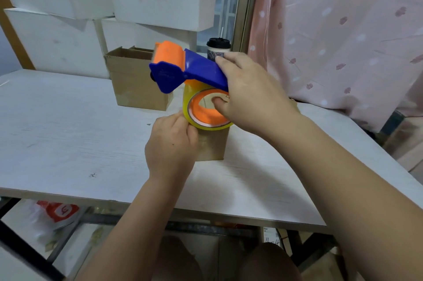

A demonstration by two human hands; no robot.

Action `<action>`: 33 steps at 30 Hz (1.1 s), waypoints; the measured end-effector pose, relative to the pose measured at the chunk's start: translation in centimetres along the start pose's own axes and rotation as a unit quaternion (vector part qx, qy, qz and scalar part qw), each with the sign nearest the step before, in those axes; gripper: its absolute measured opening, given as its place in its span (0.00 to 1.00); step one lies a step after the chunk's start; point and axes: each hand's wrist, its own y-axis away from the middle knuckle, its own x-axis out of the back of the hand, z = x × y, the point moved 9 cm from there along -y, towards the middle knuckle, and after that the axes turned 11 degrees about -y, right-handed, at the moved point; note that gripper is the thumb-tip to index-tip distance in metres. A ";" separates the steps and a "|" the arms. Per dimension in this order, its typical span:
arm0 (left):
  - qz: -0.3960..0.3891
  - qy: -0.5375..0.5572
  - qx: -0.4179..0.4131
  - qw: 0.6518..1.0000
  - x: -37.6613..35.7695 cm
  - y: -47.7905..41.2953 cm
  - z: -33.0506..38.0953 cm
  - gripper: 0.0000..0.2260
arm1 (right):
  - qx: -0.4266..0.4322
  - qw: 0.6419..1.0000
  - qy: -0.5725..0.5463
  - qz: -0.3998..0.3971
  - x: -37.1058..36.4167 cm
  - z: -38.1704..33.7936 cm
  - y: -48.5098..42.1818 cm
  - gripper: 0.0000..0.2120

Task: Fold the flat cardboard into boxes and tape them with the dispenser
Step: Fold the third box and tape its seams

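Here, I am gripping the tape dispenser (183, 67) with my right hand (247, 95). My fingers are wrapping over its blue handle and my thumb is pressing inside the core of the tape roll (206, 126), probably so that the roll is not turning while I am working at it. My left hand (171, 145) is pinching the near left rim of the roll between thumb and fingertips, apparently picking for the loose tape end. Whether any tape is actually lifting I cannot tell.

Both hands are working directly over a small cardboard box (211, 145), which is standing near the middle of the white table (68, 132). I judge this is so the tape can be going straight onto it once freed. A second cardboard box (135, 81), open at the top, is standing farther off to the left, apart from the working spot.

Counting: one dispenser, one roll, two boxes, and one lidded cup (218, 49) at the far edge. No flat cardboard is showing.
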 end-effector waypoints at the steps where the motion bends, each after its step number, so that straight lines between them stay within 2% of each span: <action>1: 0.001 -0.003 0.000 1.000 0.0 0.0 0.0 0.08 | 0.005 1.000 -0.009 0.000 -0.2 -0.2 -0.1 0.31; 6: 0.014 -0.037 -0.007 0.999 0.6 0.2 0.3 0.07 | -0.024 0.999 -0.019 0.037 -0.4 1.0 0.1 0.28; 12: 0.019 -0.053 -0.007 0.998 1.1 0.1 0.4 0.07 | -0.062 0.983 -0.140 0.102 -0.5 2.6 1.5 0.26; 14: 0.019 -0.056 -0.006 0.998 1.1 0.1 0.4 0.07 | -0.120 0.959 -0.235 0.108 -1.3 4.1 2.0 0.25; 17: 0.025 -0.054 -0.011 0.998 1.2 0.0 0.6 0.07 | -0.222 0.877 -0.416 0.097 -3.9 6.0 3.3 0.22; 18: 0.026 -0.056 -0.012 0.998 1.3 0.0 0.6 0.07 | -0.243 0.858 -0.441 0.103 -4.6 6.3 3.7 0.21; 20: 0.020 -0.067 -0.008 0.998 1.1 -0.2 0.5 0.09 | -0.255 0.844 -0.456 0.119 -5.1 6.5 4.1 0.25; 26: 0.027 -0.103 -0.028 0.994 1.4 -0.2 0.8 0.06 | -0.210 0.871 -0.434 0.092 -3.9 6.7 2.4 0.27; 33: 0.043 -0.215 -0.132 0.967 1.4 -0.2 3.1 0.04 | -0.170 0.907 -0.380 0.065 -2.1 7.2 1.1 0.26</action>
